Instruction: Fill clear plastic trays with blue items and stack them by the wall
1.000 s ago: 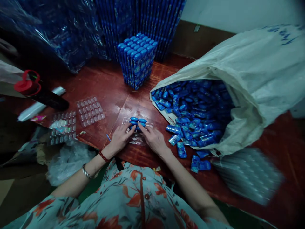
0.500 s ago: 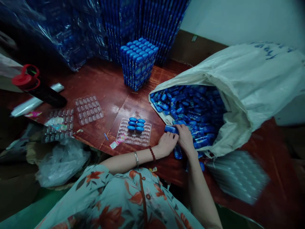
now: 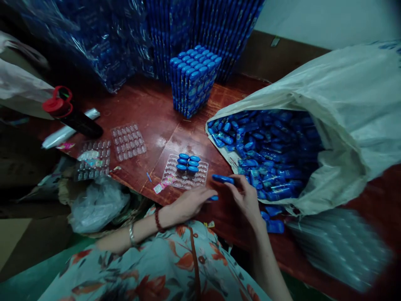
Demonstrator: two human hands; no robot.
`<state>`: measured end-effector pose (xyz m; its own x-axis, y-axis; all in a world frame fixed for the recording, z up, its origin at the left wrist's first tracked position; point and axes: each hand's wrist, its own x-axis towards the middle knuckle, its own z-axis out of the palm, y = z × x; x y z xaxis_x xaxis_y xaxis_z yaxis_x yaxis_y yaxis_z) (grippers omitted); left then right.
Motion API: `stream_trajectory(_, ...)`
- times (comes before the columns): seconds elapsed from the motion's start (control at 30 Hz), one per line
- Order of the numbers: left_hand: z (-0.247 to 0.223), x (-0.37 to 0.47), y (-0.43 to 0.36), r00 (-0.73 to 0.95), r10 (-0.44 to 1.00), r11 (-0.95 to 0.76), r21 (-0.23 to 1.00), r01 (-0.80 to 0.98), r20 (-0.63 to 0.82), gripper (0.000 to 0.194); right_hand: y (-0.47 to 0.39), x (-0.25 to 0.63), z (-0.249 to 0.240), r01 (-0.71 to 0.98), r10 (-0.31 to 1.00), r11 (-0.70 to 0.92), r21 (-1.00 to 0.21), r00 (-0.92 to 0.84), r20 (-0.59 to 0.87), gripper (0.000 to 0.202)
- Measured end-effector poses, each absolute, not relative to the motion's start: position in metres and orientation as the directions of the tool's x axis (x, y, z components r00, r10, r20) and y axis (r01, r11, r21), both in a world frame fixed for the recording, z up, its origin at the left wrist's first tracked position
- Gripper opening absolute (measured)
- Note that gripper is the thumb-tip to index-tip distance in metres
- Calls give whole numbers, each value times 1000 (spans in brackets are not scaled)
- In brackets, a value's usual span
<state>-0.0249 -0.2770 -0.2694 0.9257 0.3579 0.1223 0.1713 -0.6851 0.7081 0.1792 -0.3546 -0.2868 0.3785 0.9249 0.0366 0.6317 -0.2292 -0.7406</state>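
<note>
Between the thumb and fingers of my right hand (image 3: 246,196) is a slim, glossy blue container (image 3: 222,179), lying level above the table just outside the sack. My left hand (image 3: 192,202) is closed on another blue container (image 3: 213,197), of which only one end shows past the fingers. Beyond my left hand lies a clear plastic tray (image 3: 171,173) with moulded pockets. Several blue containers (image 3: 188,163) stand upright near its middle. Right of my right hand, the white woven sack (image 3: 341,96) gapes open, full of blue containers (image 3: 269,154).
A filled block of blue containers (image 3: 194,79) stands at the back, before tall stacks. Empty trays (image 3: 128,142) and a black bottle with red lid (image 3: 73,117) lie left. Stacked clear trays (image 3: 341,246) sit right; loose containers (image 3: 274,219) lie by the sack's mouth.
My hands have separated: the left moved left toward the tray with a container, while the right drew one away from the sack's mouth. The whole view shifted somewhat.
</note>
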Motion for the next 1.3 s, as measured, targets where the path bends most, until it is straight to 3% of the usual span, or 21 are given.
stream_trajectory(0.13,-272,-70,-258,554,759,-539,808,239,342,18,-340,135,-291,612,942,-37,-790,285,177,21)
stream_trajectory(0.2,-280,-79,-248,353,851,-501,805,319,390,13,-329,123,-295,626,938,51,-778,237,253,19)
stream_trajectory(0.27,-290,-82,-241,266,868,-492,795,355,419,12,-319,119,-298,679,954,119,-724,124,274,20)
stream_trajectory(0.43,-314,-79,-234,329,830,-552,745,375,450,12,-307,122,-290,907,974,187,-378,-122,189,23)
stream_trajectory(0.53,-322,-83,-233,443,758,-639,681,357,480,14,-300,120,-277,949,973,228,-220,-214,82,21)
stream_trajectory(0.73,-307,-83,-228,756,514,-848,370,379,405,30,-283,108,-252,939,933,321,-120,-336,-131,22)
stream_trajectory(0.87,-298,-74,-226,843,454,-887,236,397,289,27,-277,95,-244,937,924,333,-105,-347,-159,27)
stream_trajectory(1.03,-313,-80,-223,780,459,-887,170,429,426,33,-284,81,-259,969,970,223,-109,-231,-72,29)
stream_trajectory(1.13,-322,-86,-229,686,560,-822,206,532,465,44,-306,96,-280,980,987,97,-173,-72,146,32)
stream_trajectory(1.2,-327,-88,-236,626,627,-774,279,569,463,58,-327,125,-292,974,939,-81,-211,146,312,36)
stream_trajectory(1.3,-334,-86,-246,514,739,-671,417,613,435,72,-355,188,-300,826,703,-524,-208,557,441,47)
